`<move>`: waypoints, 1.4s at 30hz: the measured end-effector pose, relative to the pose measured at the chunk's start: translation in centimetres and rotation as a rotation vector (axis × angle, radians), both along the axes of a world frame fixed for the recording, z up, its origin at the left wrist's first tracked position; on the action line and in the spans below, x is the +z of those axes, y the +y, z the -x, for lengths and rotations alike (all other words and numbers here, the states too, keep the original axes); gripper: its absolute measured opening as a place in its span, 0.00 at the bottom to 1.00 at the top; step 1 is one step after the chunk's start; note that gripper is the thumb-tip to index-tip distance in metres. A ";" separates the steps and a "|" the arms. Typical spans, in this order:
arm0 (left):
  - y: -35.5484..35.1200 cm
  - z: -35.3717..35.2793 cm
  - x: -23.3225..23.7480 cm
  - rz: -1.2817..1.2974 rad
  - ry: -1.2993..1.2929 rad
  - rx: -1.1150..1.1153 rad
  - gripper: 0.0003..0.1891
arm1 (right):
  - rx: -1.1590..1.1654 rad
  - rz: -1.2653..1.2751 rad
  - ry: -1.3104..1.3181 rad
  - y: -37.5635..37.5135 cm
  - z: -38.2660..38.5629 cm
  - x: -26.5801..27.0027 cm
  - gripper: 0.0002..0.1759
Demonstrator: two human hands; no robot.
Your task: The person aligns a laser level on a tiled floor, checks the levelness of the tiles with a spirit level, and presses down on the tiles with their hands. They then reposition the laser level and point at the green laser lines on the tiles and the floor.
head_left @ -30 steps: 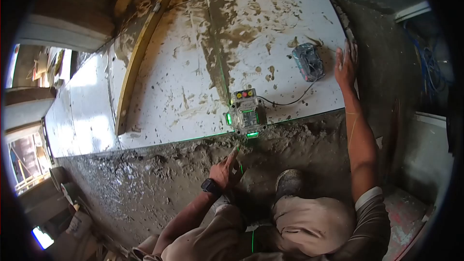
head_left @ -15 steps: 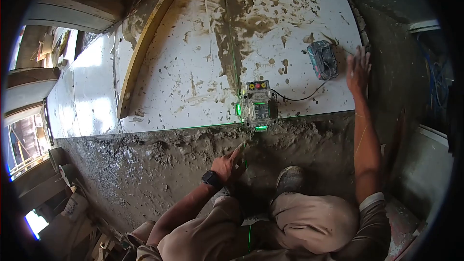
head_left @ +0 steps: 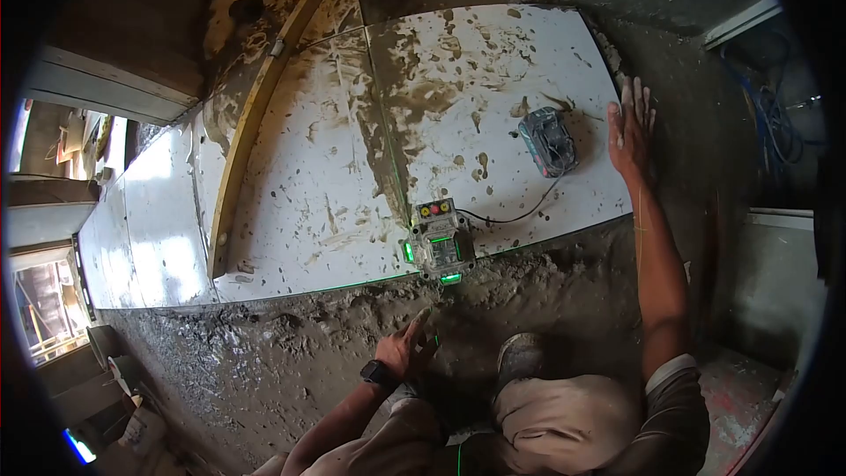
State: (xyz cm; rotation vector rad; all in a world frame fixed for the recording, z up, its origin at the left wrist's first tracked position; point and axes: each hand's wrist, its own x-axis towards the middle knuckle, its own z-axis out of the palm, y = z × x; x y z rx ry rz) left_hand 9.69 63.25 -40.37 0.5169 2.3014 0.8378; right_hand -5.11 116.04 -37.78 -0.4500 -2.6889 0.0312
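On the mud-spattered white tiles stands a laser level with green-lit windows, right at the edge of the tiling. A thin cable runs from it to a teal and black battery pack lying on the tile. My left hand, below a dark wristwatch, is over the wet mortar just below the level, index finger stretched out, holding nothing visible. My right hand has its fingers extended at the right edge of the tiles, right of the battery pack, with nothing in it.
A long yellow straightedge lies across the tiles on the left. My shoe is on the mortar. Blue cables hang at the right, and wood pieces lie at the lower left. A green laser line crosses the tiles.
The view has tilted up and shifted right, so the tiles, level and battery pack appear lower and further left. Both hands keep nearly the same pose.
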 end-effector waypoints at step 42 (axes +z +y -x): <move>-0.5 -1.0 -2.7 -0.055 -0.037 0.016 0.32 | -0.051 0.057 -0.205 0.6 -2.7 -5.6 0.38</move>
